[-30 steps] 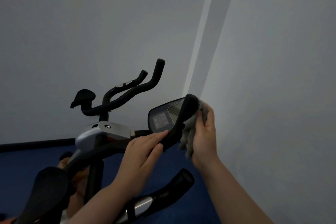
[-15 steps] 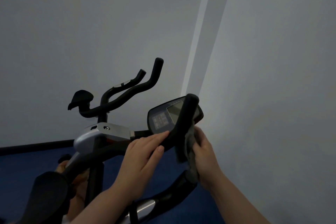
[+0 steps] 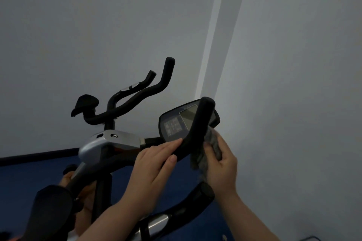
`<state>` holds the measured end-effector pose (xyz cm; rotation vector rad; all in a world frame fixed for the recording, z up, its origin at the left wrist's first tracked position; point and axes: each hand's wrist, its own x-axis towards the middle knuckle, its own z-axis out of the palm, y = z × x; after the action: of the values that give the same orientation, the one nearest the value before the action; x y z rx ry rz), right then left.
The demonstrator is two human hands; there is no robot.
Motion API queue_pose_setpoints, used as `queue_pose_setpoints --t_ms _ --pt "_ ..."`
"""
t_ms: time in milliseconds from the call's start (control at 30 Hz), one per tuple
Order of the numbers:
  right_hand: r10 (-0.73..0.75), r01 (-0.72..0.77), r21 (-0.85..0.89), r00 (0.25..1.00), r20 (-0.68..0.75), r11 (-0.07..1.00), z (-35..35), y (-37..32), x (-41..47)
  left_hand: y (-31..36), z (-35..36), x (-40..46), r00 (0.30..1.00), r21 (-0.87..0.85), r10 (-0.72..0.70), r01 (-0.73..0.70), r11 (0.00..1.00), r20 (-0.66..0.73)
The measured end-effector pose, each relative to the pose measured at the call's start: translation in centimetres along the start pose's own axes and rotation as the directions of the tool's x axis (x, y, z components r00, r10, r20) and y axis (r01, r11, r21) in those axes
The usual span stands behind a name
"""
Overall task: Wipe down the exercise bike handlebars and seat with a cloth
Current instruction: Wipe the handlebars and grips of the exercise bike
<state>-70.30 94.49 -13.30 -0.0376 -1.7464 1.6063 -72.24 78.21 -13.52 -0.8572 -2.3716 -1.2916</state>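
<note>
The near exercise bike's black handlebar (image 3: 197, 129) curves upward in front of its console (image 3: 176, 121). My left hand (image 3: 154, 168) holds the bar just below the bend, fingers laid over it and thumb under. My right hand (image 3: 221, 164) grips a grey cloth (image 3: 205, 152) bunched against the right side of the bar. A lower handlebar grip (image 3: 194, 195) juts out beneath my hands. A black padded piece (image 3: 51, 211) of the bike sits at the lower left; I cannot tell if it is the seat.
A second bike's handlebars (image 3: 137, 98) and silver frame housing (image 3: 109, 143) stand behind to the left. White walls meet in a corner (image 3: 213, 45) close on the right. Blue floor (image 3: 29, 174) lies below with a dark baseboard.
My right hand slid the cloth down from the bar's top end to its middle, then slightly back up. My left hand kept its hold.
</note>
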Motion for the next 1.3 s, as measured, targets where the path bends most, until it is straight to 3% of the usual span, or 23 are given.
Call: queue_pose_setpoints --t_ms 33,133,233,367,433,633,733,867,1000,1133,1300 --pt "0.009 -0.009 -0.002 1.0 0.004 1.0 -0.7 0.0 0.4 0.0 0.0 0.0 1.0 0.001 0.007 -0.007 1.0 -0.006" --pt "-0.025 0.031 0.032 0.984 -0.177 0.999 -1.1 -1.6 3.2 0.2 0.0 0.2 1.0 0.0 0.008 -0.008 1.0 -0.01" --pt "-0.117 0.123 0.109 0.991 -0.062 0.986 0.7 -3.4 3.6 0.0 0.0 0.1 1.0 0.004 0.004 -0.004 1.0 0.006" --pt "0.03 -0.021 0.274 0.999 -0.028 0.962 1.2 -2.8 1.7 -0.1 0.1 0.1 1.0 0.008 0.015 -0.015 1.0 0.004" --pt "0.013 0.009 0.226 0.995 -0.096 0.974 0.8 -3.0 2.3 -0.2 0.1 0.2 1.0 0.003 0.01 -0.01 1.0 0.001" --pt "-0.223 0.233 0.044 0.96 -0.167 0.971 -0.1 -3.8 4.0 -0.4 0.2 0.1 1.0 0.003 0.023 -0.023 1.0 -0.005" --pt "-0.16 0.162 0.003 0.977 -0.141 0.987 0.4 -1.3 1.0 -0.4 0.2 0.2 1.0 0.0 0.017 -0.017 1.0 -0.002" --pt "0.021 -0.022 0.03 1.0 0.005 0.999 -1.2 0.4 -1.5 -0.4 0.3 0.1 1.0 -0.003 0.027 -0.027 1.0 -0.009" --pt "-0.141 0.176 0.124 0.959 -0.247 0.977 -0.5 -3.1 2.9 -0.3 0.2 0.2 1.0 0.001 0.022 -0.022 1.0 -0.015" --pt "-0.215 0.233 0.054 0.949 -0.231 0.971 2.6 -2.8 0.7 -0.3 0.2 0.1 1.0 0.003 0.018 -0.018 1.0 0.0" --pt "-0.136 0.15 0.072 0.977 -0.165 0.986 -0.4 -2.5 1.3 -0.2 0.1 0.1 1.0 0.003 0.023 -0.023 1.0 0.0"
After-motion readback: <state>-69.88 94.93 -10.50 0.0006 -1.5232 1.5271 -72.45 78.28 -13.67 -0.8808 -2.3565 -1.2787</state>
